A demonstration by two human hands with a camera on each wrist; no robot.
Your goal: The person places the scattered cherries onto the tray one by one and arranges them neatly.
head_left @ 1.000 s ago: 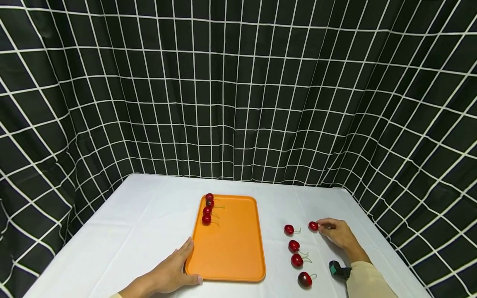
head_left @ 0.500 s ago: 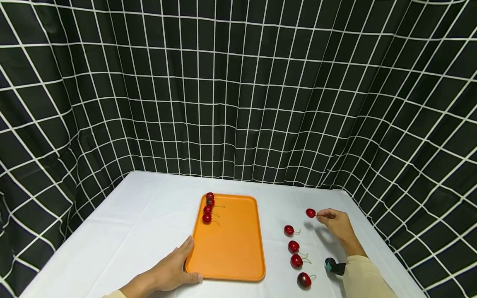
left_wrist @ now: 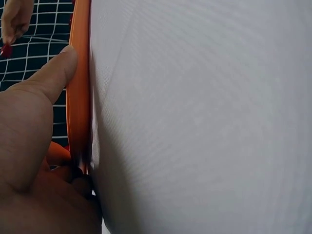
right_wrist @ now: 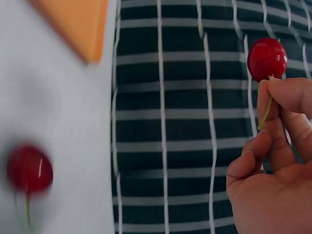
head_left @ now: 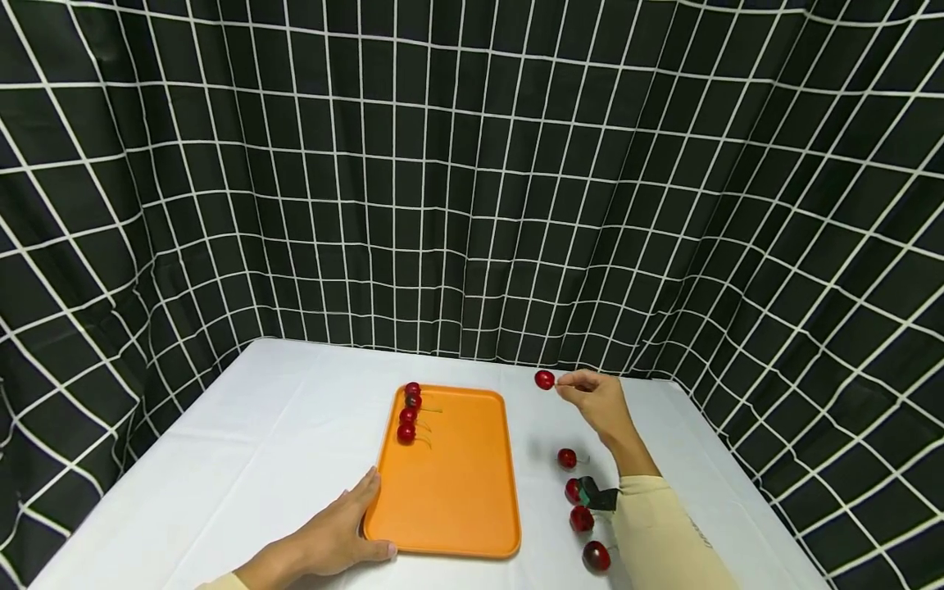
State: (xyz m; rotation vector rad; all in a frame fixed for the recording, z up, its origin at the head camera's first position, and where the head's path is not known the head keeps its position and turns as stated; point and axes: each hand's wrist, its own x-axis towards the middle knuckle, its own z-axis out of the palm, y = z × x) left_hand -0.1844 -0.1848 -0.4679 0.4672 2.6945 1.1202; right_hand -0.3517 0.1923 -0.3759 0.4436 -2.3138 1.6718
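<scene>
Shifted left and farther back since the earlier frame: one red cherry (head_left: 544,379), now above the counter (head_left: 295,426), right of the orange tray (head_left: 450,492) at its far end. Gripped by the stem (right_wrist: 265,114), close to the fruit, in the fingers of the right hand (head_left: 596,401). Against the tray's near-left corner: left hand (head_left: 342,524), fingers extended, nothing gripped. On tray, far left: four cherries (head_left: 406,433), in a row. On counter, right: four more cherries (head_left: 567,458). Handling, as judged: pinch lightly, clear the rim, lower without nudging the row, release only once settled.
</scene>
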